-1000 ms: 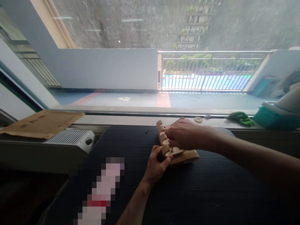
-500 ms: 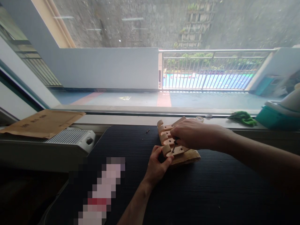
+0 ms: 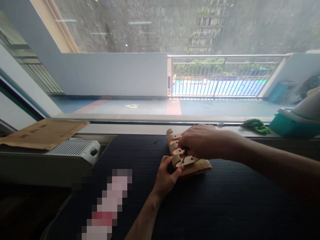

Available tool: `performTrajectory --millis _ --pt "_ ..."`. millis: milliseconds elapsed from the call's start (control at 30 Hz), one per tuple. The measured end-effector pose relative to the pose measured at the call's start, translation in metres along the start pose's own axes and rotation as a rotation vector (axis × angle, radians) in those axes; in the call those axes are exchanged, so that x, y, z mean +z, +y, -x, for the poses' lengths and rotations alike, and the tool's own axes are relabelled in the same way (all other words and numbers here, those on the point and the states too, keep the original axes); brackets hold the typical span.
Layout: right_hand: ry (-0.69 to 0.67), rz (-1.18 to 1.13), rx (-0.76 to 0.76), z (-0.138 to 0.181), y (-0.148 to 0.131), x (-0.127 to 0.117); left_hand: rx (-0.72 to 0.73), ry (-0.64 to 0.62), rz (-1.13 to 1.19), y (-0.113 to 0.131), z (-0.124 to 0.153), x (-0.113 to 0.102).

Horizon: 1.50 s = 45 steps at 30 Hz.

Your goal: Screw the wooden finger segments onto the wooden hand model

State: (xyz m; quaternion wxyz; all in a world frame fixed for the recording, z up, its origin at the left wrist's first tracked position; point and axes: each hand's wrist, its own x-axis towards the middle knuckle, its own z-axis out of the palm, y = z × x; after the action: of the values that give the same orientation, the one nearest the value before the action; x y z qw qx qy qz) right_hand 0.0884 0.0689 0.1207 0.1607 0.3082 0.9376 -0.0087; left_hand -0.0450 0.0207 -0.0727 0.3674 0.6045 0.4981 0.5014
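Note:
A wooden rack with several curved hooks [image 3: 176, 159] lies on the dark table. My left hand [image 3: 166, 175] grips its near left end, thumb on the near edge and fingers around the front hook. Above the rack, my right hand [image 3: 197, 143] is closed around a screwdriver [image 3: 184, 155], most of whose handle is hidden in the fist. The screwdriver's shaft points down, its tip at a hole in the nearest hook piece. Another hole shows just right of the tip. Whether a screw sits under the tip is too small to tell.
A loose screw [image 3: 156, 140] lies on the black table [image 3: 135, 156] left of the rack. Behind, the windowsill [image 3: 125, 129] carries a green cloth [image 3: 257, 126] and a teal container [image 3: 287, 125]. A brown envelope [image 3: 50, 131] rests on the white radiator [image 3: 82, 148] at left.
My right hand has turned slightly around the screwdriver, its fingers shifting a little left and down. My left hand keeps its hold on the rack. The whole view has shifted slightly.

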Motion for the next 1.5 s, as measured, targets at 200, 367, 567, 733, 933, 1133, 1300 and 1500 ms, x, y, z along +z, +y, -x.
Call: performTrajectory --millis 200,367,567,733,933,1133,1300,1500 --pt "0.000 -0.017 -0.007 -0.006 0.002 0.006 -0.012 0.010 0.001 0.001 0.000 0.000" --pt "0.008 -0.003 0.018 -0.007 -0.001 0.008 -0.004 0.009 -0.006 0.000 0.000 0.000" --pt "0.021 0.027 0.029 -0.004 -0.003 0.006 0.024 0.003 -0.006 -0.001 0.000 0.000" --pt "0.054 0.010 -0.027 0.001 0.005 0.006 0.044 0.001 -0.007 -0.002 0.001 0.001" --pt "0.036 -0.003 0.007 -0.003 0.005 0.009 0.042 0.003 -0.010 -0.005 0.000 0.002" --pt "0.048 0.006 0.012 -0.007 0.002 0.013 0.039 0.005 -0.013 -0.005 0.001 0.002" --pt "0.050 -0.023 0.027 -0.002 0.006 0.008 0.037 0.000 -0.011 -0.005 0.002 0.001" --pt "0.011 -0.009 -0.004 0.001 0.008 0.004 0.017 -0.006 -0.017 -0.002 0.001 0.000"
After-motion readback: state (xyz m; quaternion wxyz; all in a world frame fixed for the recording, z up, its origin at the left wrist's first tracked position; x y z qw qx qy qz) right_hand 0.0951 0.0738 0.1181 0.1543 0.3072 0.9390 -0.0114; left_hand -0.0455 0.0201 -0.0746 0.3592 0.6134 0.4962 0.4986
